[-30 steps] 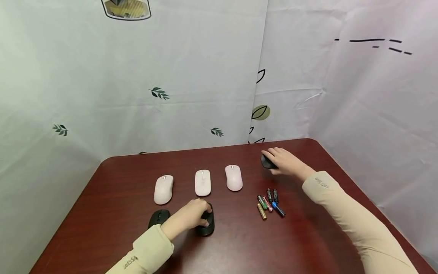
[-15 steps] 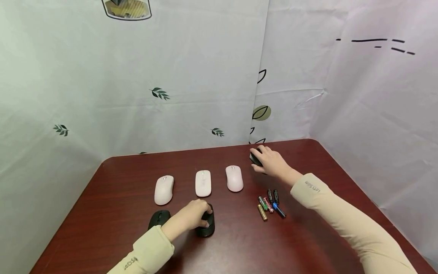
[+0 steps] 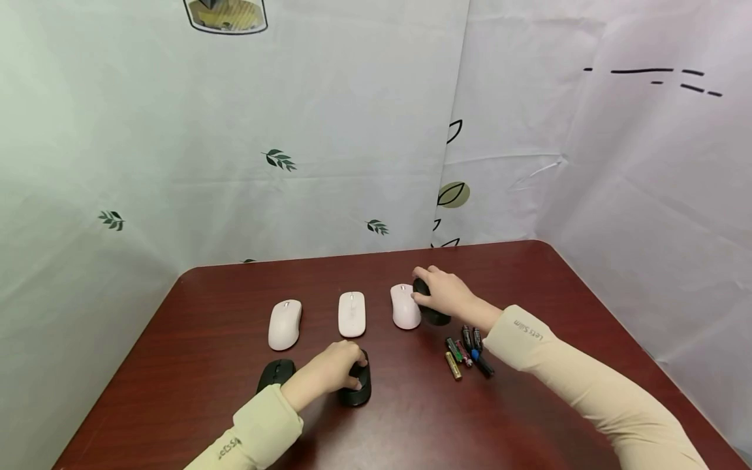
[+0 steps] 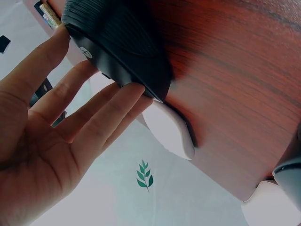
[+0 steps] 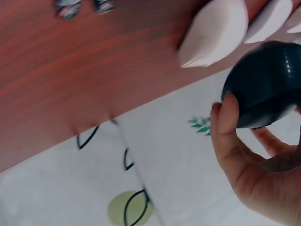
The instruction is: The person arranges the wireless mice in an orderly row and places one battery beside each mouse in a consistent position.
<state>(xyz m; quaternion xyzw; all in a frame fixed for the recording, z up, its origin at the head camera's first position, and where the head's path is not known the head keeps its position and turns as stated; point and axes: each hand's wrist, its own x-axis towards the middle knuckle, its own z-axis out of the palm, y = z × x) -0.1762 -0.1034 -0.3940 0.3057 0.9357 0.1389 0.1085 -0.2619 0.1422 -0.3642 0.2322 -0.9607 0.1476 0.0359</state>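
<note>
My left hand [image 3: 330, 367] grips a black computer mouse [image 3: 358, 393] by its sides near the middle of the table. In the left wrist view, thumb and fingertips meet the ribbed edge of that mouse [image 4: 117, 42]. Farther back on the right, my right hand [image 3: 451, 295] holds a second black mouse [image 3: 436, 316], raised and tilted beside the rightmost white mouse [image 3: 406, 308]. The right wrist view shows this dark mouse [image 5: 263, 84] between thumb and fingers. A third black mouse [image 3: 275, 374] lies left of my left hand, partly behind the wrist.
Two more white mice stand left of the rightmost one: a middle white mouse [image 3: 352, 315] and a left white mouse [image 3: 284, 325]. Several small batteries [image 3: 453, 366] lie in a cluster under the right forearm. A patterned white curtain [image 3: 329, 130] hangs behind the dark red table [image 3: 411, 431].
My right hand has carried its black mouse leftward and slightly nearer, from the far right to beside the rightmost white mouse. The left hand stays on its mouse.
</note>
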